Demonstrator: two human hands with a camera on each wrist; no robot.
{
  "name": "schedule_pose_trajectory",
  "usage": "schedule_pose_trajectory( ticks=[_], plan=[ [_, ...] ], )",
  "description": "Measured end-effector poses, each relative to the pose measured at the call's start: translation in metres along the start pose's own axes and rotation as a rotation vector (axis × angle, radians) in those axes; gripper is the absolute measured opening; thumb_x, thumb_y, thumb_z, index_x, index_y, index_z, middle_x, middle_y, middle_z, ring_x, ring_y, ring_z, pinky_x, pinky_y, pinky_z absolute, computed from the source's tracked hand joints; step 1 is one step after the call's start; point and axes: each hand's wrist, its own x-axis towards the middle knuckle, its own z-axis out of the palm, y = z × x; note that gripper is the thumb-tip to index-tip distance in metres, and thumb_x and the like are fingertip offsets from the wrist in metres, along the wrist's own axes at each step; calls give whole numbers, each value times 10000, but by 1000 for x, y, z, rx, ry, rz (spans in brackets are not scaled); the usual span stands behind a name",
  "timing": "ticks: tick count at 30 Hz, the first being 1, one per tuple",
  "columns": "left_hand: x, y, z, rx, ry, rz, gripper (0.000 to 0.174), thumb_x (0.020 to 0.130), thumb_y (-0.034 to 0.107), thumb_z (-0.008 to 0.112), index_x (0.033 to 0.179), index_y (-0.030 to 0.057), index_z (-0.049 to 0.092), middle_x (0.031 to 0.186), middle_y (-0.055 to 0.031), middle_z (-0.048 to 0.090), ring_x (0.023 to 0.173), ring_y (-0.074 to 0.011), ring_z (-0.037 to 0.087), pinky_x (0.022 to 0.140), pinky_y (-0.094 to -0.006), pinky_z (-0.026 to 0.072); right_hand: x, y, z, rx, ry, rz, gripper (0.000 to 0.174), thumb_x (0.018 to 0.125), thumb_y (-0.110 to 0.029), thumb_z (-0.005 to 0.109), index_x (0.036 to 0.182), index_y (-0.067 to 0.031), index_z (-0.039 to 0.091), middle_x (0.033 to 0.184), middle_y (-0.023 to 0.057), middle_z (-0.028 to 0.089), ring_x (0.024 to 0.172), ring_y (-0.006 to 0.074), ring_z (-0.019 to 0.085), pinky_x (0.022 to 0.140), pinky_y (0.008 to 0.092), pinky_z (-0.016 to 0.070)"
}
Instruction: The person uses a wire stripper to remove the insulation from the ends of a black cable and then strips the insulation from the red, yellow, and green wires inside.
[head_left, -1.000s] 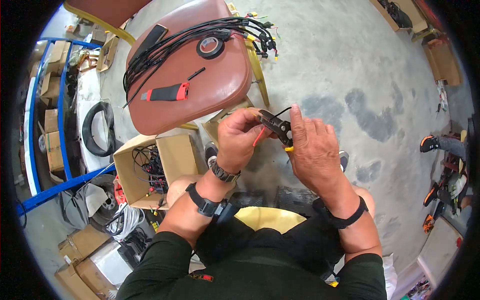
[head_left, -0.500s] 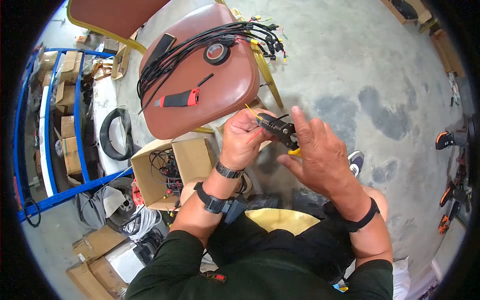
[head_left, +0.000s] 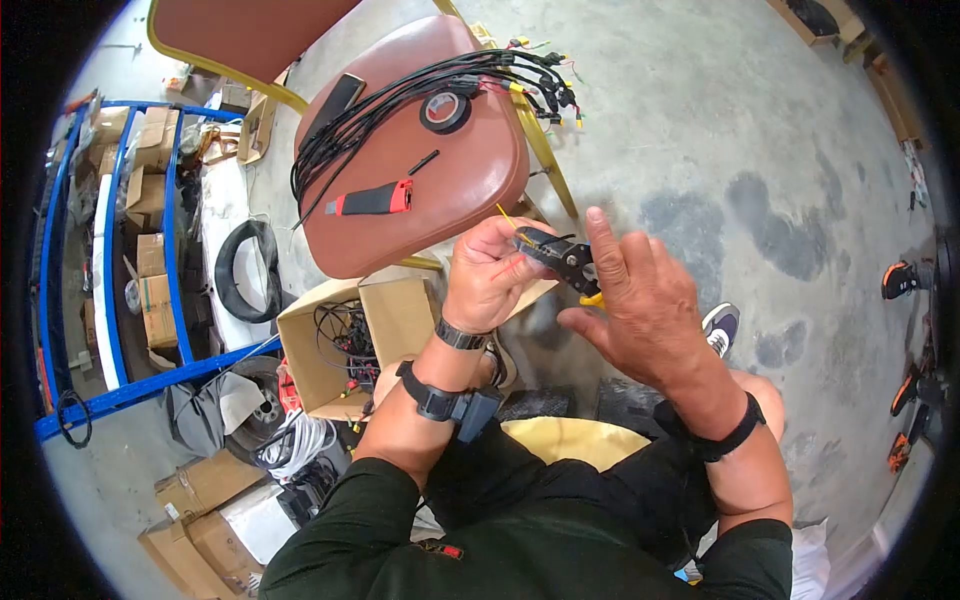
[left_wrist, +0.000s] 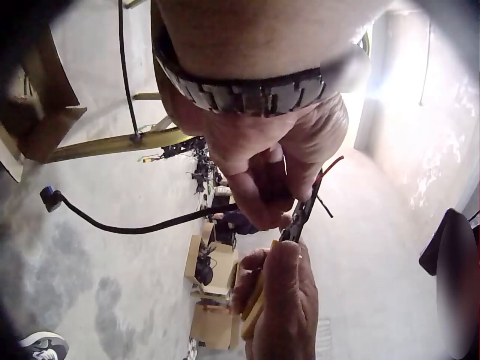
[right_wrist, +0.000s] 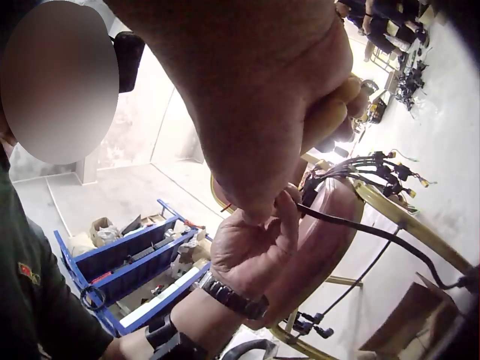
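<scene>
My left hand (head_left: 474, 282) pinches the end of a black cable (left_wrist: 135, 229) between thumb and fingers. Thin wires fan out from that end: a yellow wire (head_left: 503, 212) points up, and a red wire (left_wrist: 334, 163) shows in the left wrist view. Wire strippers (head_left: 562, 254) with dark jaws and yellow handles lie across the wires, their tip right at the left fingertips. My right hand (head_left: 642, 310) grips the handles, its index finger stretched out along them. From the left hand the cable hangs down to a dark plug (left_wrist: 51, 198).
A brown chair (head_left: 440, 205) ahead holds a bundle of black cables (head_left: 375, 125), a tape roll (head_left: 445, 112), a red-black utility knife (head_left: 372, 199) and a short black piece (head_left: 424, 162). Left are a cardboard box (head_left: 305, 345) of cables and a blue rack (head_left: 175, 235).
The head view has swung, moving the scene rightward. The yellow wire has come into sight above the left fingers. My right thumb now stands out from the strippers' handles.
</scene>
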Motion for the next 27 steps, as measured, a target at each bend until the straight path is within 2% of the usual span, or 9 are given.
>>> schedule_pose_trajectory(
  ticks=[10,13,17,18,27],
  plan=[
    [0,1,0,61,20,10,215,835,-45,719,1029,0,638,1094,-152,665,940,-210,687,775,-316,592,-3,-2,7,57,-32,14,1135,663,-369,843,1533,-14,204,973,139,486,816,316,544,644,437,507],
    [1,-4,-7,83,-5,79,214,825,-55,723,1010,12,638,1073,-146,672,921,-208,685,770,-313,581,-6,-6,9,95,-89,44,1122,691,-371,830,1536,-9,187,976,147,496,820,326,559,651,442,519],
    [1,-6,-11,100,17,76,177,820,-61,726,953,20,640,1049,-145,681,898,-201,678,793,-318,570,-6,-5,11,102,-143,78,1088,732,-366,810,1539,-10,175,966,154,508,822,336,583,652,450,529],
    [0,-3,-11,95,25,37,160,821,-68,721,930,16,638,1041,-152,682,898,-201,675,810,-328,567,-5,-4,10,104,-144,77,1077,737,-361,808,1538,-11,179,967,155,511,825,337,587,656,454,530],
    [1,-3,-3,213,91,65,180,821,-95,703,925,15,606,1060,-150,659,942,-222,671,833,-348,569,-4,-3,12,84,-133,103,996,752,-314,806,1512,-9,239,947,156,536,786,347,609,628,473,529]
  ],
)
